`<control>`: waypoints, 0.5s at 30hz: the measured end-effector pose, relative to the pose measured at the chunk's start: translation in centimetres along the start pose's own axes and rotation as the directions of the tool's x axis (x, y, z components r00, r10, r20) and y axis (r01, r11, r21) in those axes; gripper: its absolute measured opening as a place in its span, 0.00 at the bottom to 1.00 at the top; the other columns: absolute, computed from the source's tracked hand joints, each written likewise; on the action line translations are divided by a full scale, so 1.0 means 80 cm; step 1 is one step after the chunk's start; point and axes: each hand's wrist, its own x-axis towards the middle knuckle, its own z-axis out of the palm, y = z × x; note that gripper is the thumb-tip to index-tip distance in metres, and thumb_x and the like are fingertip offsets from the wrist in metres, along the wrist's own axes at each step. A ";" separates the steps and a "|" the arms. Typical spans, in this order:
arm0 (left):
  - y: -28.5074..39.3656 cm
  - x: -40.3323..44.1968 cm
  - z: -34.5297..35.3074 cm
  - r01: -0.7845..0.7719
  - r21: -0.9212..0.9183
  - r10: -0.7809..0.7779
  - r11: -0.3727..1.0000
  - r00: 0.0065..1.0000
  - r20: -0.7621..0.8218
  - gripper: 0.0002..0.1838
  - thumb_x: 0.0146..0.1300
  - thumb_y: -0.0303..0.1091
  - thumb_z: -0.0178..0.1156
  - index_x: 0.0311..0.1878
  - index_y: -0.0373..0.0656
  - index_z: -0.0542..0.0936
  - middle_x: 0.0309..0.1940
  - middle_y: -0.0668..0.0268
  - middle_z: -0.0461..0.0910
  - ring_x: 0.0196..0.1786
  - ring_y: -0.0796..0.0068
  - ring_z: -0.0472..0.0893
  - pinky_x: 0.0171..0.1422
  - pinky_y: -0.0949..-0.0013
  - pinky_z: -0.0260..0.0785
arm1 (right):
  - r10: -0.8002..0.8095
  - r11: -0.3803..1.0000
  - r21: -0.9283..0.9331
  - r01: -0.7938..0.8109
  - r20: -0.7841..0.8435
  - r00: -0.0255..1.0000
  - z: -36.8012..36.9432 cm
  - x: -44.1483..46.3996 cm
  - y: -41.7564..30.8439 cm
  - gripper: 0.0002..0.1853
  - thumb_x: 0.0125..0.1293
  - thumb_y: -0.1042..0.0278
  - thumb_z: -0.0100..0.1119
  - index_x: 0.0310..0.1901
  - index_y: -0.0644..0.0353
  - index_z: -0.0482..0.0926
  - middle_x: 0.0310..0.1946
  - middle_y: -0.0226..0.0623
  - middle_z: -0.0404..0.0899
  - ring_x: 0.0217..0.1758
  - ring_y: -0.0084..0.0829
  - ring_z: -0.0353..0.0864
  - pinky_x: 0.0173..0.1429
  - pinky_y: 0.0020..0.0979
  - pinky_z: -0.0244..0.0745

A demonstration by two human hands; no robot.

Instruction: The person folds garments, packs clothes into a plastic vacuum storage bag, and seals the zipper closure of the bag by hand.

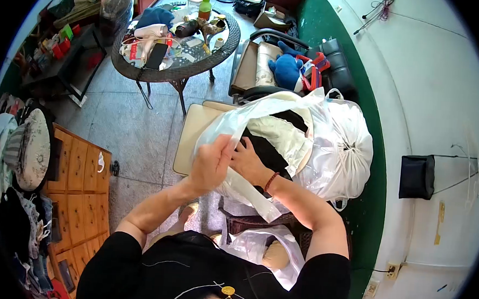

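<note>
My left hand (pixel 213 160) is closed around the edge of a white plastic bag (pixel 252 111), pulling that side of it up. Inside the bag's mouth lie black cloth (pixel 266 153) and cream-white cloth (pixel 280 138), which look like folded clothes. My right hand (pixel 251 165), with a dark red bead bracelet (pixel 271 181) at the wrist, lies on the black cloth just inside the opening. Its fingers look spread, though their tips are partly hidden. The bag rests at least partly on a beige padded seat (pixel 188 141).
A full white drawstring bag (pixel 348 144) stands against the green-and-white wall on the right. Beyond is a chair holding a blue plush toy (pixel 287 71). A round glass table (pixel 222 56) carries clutter. Wooden drawers (pixel 80 184) stand left. Another plastic bag (pixel 251 242) sits near my lap.
</note>
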 end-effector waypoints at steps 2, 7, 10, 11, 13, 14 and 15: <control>0.007 0.001 -0.003 0.056 -0.026 -0.055 0.998 0.998 0.005 0.07 0.67 0.30 0.49 0.41 0.36 0.73 0.18 0.48 0.73 0.23 0.48 0.76 0.23 0.57 0.62 | 0.052 0.997 -0.046 -0.056 -0.098 0.994 0.036 0.009 0.010 0.25 0.49 0.51 0.61 0.51 0.47 0.76 0.56 0.36 0.69 0.64 0.50 0.58 0.62 0.60 0.52; 0.001 0.004 0.015 -0.071 -0.014 0.071 0.997 0.997 0.022 0.08 0.68 0.30 0.49 0.39 0.34 0.74 0.18 0.56 0.71 0.18 0.70 0.71 0.23 0.67 0.60 | 0.133 0.991 0.049 -0.125 -0.195 0.972 0.083 0.005 0.029 0.34 0.43 0.40 0.63 0.52 0.47 0.75 0.58 0.37 0.68 0.64 0.49 0.58 0.64 0.61 0.49; -0.010 0.007 0.020 -0.009 0.091 0.003 0.996 0.998 0.066 0.10 0.69 0.32 0.48 0.40 0.33 0.74 0.18 0.57 0.71 0.20 0.73 0.72 0.23 0.65 0.60 | 0.134 0.990 -0.029 -0.140 -0.157 0.979 0.041 -0.003 0.027 0.35 0.42 0.41 0.64 0.54 0.48 0.74 0.58 0.38 0.68 0.67 0.51 0.55 0.65 0.62 0.47; -0.002 0.008 0.018 0.069 0.077 -0.074 0.995 0.995 0.069 0.12 0.69 0.33 0.48 0.42 0.32 0.74 0.20 0.58 0.73 0.22 0.74 0.73 0.26 0.67 0.62 | 0.111 0.993 -0.019 -0.115 -0.133 0.985 0.017 -0.003 0.021 0.34 0.42 0.42 0.64 0.53 0.49 0.75 0.58 0.39 0.68 0.67 0.52 0.55 0.64 0.62 0.47; -0.003 0.007 0.020 0.107 0.114 -0.113 0.988 0.993 0.046 0.14 0.70 0.35 0.48 0.45 0.32 0.74 0.25 0.60 0.75 0.28 0.78 0.73 0.32 0.72 0.65 | 0.136 0.990 0.057 -0.128 -0.196 0.971 -0.042 -0.012 0.009 0.29 0.44 0.45 0.65 0.49 0.50 0.78 0.58 0.39 0.68 0.68 0.51 0.55 0.64 0.62 0.48; -0.013 0.003 0.022 0.075 0.153 -0.080 0.985 0.996 0.028 0.15 0.70 0.36 0.49 0.46 0.32 0.74 0.28 0.62 0.76 0.31 0.80 0.73 0.36 0.76 0.66 | 0.197 0.978 0.126 -0.169 -0.268 0.943 -0.080 -0.028 -0.002 0.26 0.46 0.48 0.65 0.46 0.51 0.79 0.57 0.39 0.70 0.67 0.51 0.56 0.64 0.61 0.48; -0.026 0.008 0.024 0.005 0.116 -0.005 0.993 1.000 0.007 0.14 0.70 0.36 0.49 0.46 0.34 0.74 0.26 0.60 0.75 0.29 0.75 0.73 0.33 0.71 0.65 | 0.281 0.959 0.150 -0.239 -0.426 0.860 -0.113 -0.053 -0.014 0.22 0.48 0.52 0.66 0.44 0.53 0.80 0.54 0.38 0.73 0.65 0.49 0.61 0.62 0.56 0.54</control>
